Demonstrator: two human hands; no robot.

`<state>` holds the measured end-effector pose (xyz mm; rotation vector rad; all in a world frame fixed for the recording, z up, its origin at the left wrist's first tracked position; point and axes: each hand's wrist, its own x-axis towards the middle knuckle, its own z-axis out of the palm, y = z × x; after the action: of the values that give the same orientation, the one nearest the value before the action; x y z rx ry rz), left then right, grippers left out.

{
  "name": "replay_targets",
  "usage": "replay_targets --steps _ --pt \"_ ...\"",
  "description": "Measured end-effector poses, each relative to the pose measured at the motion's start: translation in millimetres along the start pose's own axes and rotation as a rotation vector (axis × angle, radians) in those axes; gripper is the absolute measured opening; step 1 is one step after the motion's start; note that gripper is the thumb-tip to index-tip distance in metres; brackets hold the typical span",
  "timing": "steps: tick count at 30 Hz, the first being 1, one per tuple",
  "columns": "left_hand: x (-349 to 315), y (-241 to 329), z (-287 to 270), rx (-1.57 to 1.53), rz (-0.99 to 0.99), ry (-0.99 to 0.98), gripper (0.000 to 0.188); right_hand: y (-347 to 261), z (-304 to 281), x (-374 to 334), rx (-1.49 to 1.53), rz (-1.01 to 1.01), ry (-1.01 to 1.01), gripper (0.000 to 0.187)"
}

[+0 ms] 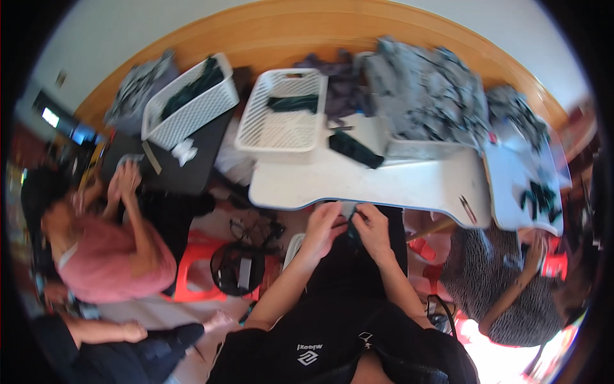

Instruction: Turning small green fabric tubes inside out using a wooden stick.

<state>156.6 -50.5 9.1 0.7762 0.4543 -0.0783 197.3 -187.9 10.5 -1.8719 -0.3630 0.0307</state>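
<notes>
My left hand and my right hand meet over my lap, just below the front edge of the white table. Between them is a small piece of cloth, pale grey at the top with a dark green part hanging lower. Fingers of both hands are closed on it, and they cover much of it. On the table beyond lies a dark green folded bundle of cloth. A slim pointed hand tool, perhaps snips, rests near the right front edge.
A white basket holding dark green cloth stands at the back left. Grey cloth is heaped at the back right. A co-worker in pink sits left, near another white basket. Another person sits right.
</notes>
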Motion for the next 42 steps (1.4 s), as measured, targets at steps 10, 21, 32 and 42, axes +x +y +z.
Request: replay_targets --steps 10,21,32,42 --pt "-25.8 -53.8 -21.3 -0.323 -0.09 -0.035 0.055 11.8 25.1 -38.8 -0.055 -0.174 -0.245 0.014" --pt "-42.2 -86.7 -10.8 0.032 0.122 0.173 0.067 17.7 39.6 -33.8 -0.268 -0.218 -0.308 0.019" --pt "-36.4 -48.3 -29.9 -0.5 0.187 0.035 0.024 17.1 42.5 -29.9 0.12 -0.006 -0.217 0.025" --pt "-29.3 -58.8 -6.7 -0.345 0.154 0.027 0.029 18.1 46.8 -29.0 0.096 0.076 -0.021 0.026"
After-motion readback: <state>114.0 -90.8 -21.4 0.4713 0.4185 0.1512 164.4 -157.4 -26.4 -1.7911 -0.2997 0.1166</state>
